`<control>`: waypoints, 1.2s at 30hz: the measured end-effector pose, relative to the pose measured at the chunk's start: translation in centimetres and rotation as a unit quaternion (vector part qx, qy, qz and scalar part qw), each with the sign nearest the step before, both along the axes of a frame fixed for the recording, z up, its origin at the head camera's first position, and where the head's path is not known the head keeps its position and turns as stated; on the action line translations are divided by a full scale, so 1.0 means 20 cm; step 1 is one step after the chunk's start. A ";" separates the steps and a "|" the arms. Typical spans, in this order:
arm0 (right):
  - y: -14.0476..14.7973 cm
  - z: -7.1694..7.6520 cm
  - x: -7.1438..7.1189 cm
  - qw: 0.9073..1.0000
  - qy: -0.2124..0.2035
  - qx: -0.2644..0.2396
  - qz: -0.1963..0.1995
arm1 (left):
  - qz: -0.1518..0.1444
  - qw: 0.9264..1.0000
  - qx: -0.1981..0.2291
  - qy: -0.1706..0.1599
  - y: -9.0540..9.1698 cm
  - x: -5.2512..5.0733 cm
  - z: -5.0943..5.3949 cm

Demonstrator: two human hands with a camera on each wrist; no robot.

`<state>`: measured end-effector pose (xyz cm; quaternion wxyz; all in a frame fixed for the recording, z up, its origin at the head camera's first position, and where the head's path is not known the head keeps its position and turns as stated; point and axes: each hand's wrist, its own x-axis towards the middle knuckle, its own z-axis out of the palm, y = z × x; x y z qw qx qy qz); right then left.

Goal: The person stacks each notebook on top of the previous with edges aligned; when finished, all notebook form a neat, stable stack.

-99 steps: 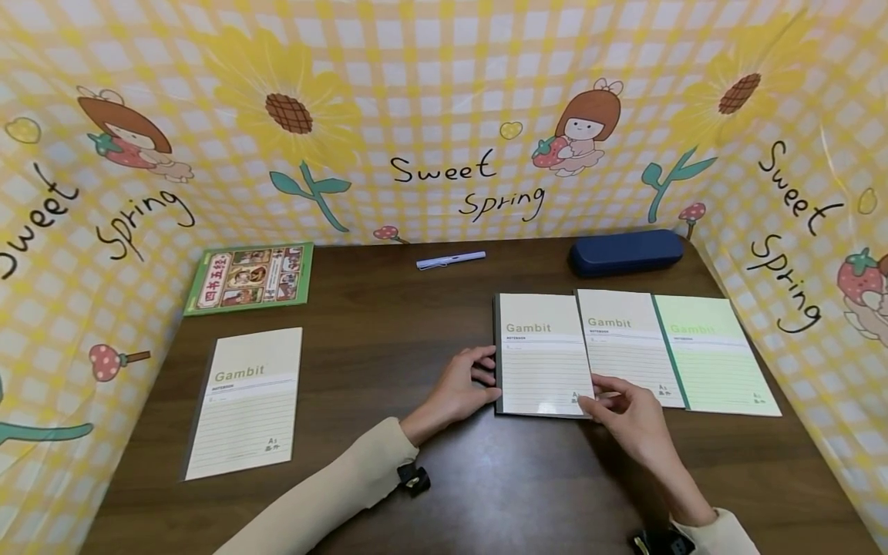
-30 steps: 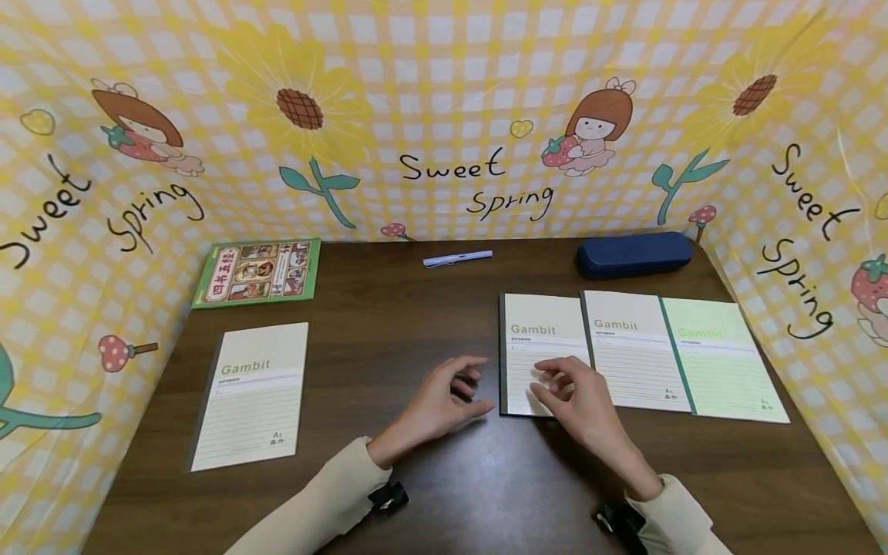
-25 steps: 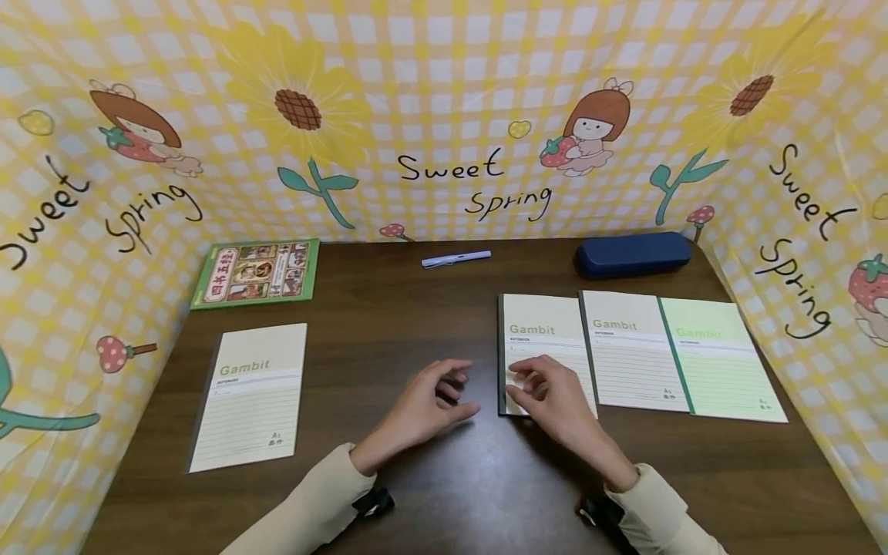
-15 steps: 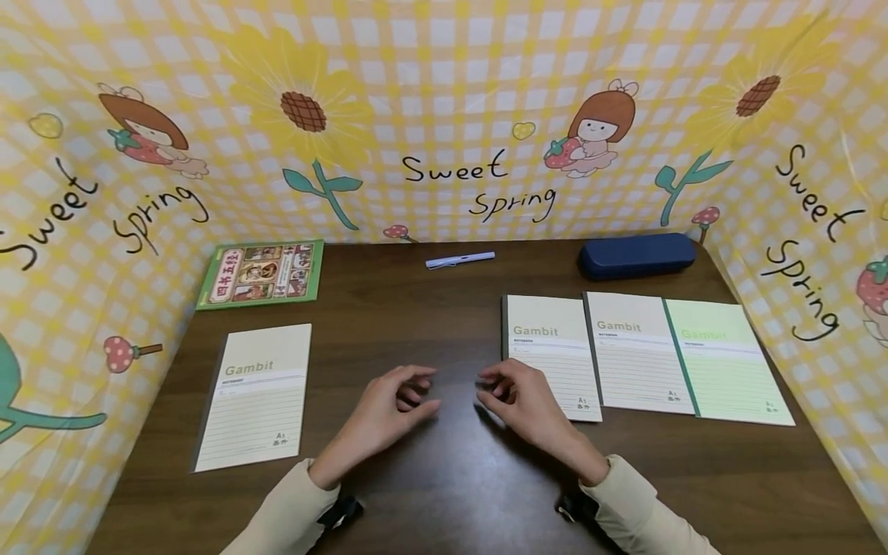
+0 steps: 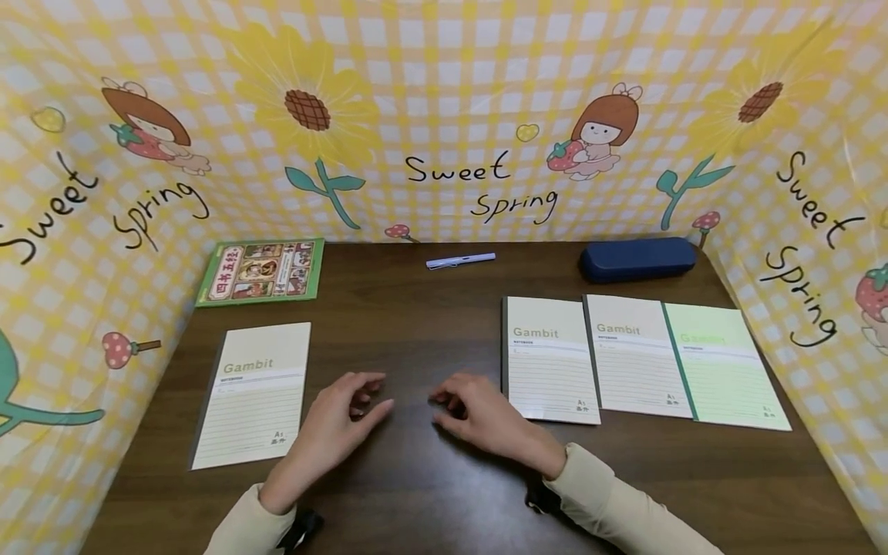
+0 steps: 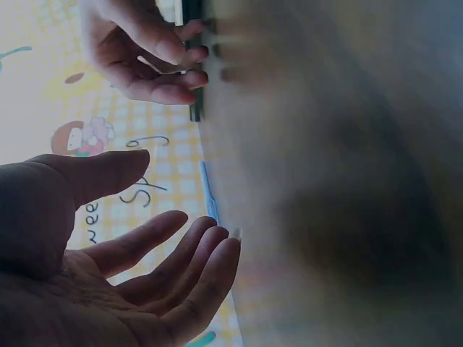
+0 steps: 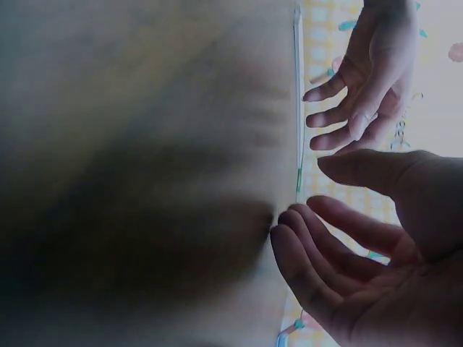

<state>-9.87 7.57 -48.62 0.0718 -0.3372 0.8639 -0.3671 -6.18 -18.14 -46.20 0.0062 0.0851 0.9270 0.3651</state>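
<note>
My left hand (image 5: pixel 334 428) is over the brown table, just right of a cream Gambit notebook (image 5: pixel 253 393) with a dark spine. Its fingers are loosely bent and hold nothing. Between it and a second cream notebook (image 5: pixel 551 370) is my right hand (image 5: pixel 489 416), also with nothing in its relaxed fingers. That second notebook has a dark spine and lies beside a third cream one (image 5: pixel 641 370). A green notebook (image 5: pixel 735 378) completes the row on the right. In the left wrist view the left palm (image 6: pixel 94 296) shows, thumb apart from the fingers.
At the back left lies a green-bordered picture book (image 5: pixel 262 271) with Chinese characters. A pale lilac pen (image 5: pixel 461 260) is near the back edge, and a dark blue case (image 5: pixel 638 258) sits at the back right. Yellow checked cloth (image 5: pixel 444 92) walls off three sides.
My right hand has let go of the second notebook's lower right corner. Both hands have come away from it and moved left, the left one to beside the left notebook.
</note>
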 end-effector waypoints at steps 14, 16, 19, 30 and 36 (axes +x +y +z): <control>-0.26 0.06 -0.02 0.973 0.073 0.164 0.144 | 0.074 0.993 -0.080 0.037 -0.19 0.08 0.03; -0.30 0.06 -0.02 0.966 0.094 0.185 0.157 | 0.086 0.992 -0.086 0.040 -0.21 0.09 0.04; -0.36 0.07 -0.03 0.957 0.113 0.203 0.173 | 0.095 0.990 -0.093 0.046 -0.25 0.10 0.04; -0.57 0.08 0.01 0.942 0.144 0.226 0.204 | 0.111 0.984 -0.131 -0.035 -0.43 0.16 0.05; -0.66 0.08 0.05 0.937 0.139 0.235 0.217 | 0.113 0.981 -0.149 -0.059 -0.52 0.19 0.02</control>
